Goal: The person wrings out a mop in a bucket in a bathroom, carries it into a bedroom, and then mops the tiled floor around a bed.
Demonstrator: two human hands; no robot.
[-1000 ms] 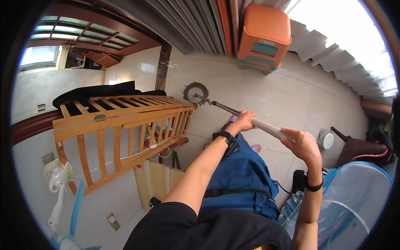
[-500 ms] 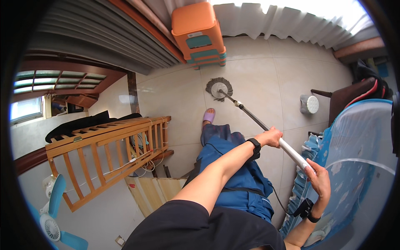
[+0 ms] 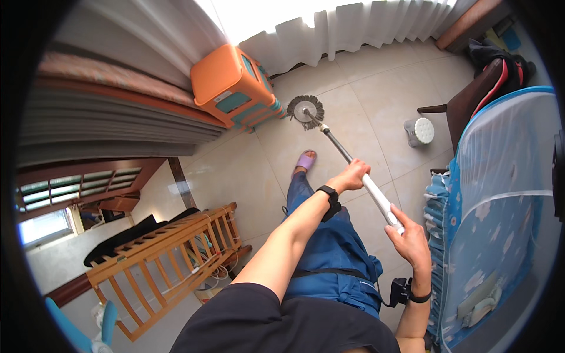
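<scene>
Both my hands hold the pole of a round-headed mop [image 3: 341,144]. My left hand [image 3: 353,175] is wrapped round the pole where its grey metal part meets the white grip. At the white grip's upper end, my right hand [image 3: 406,232] closes round it with the thumb along the top. The grey stringy mop head [image 3: 306,112] lies on the pale tiled floor, close to the base of an orange and teal storage unit [image 3: 218,79]. My foot in a purple slipper [image 3: 306,160] stands just short of the mop head.
White curtains [image 3: 347,29] hang at the far side. A small white-topped stool [image 3: 421,131] and a brown chair [image 3: 479,97] stand at the right, beyond a blue netted bed [image 3: 494,235]. A wooden slatted frame [image 3: 159,259] stands at the left, with cables by it.
The view has turned, and the storage unit now appears further left. The mop head is nearer to its base. My right hand has come closer to my body with the grip.
</scene>
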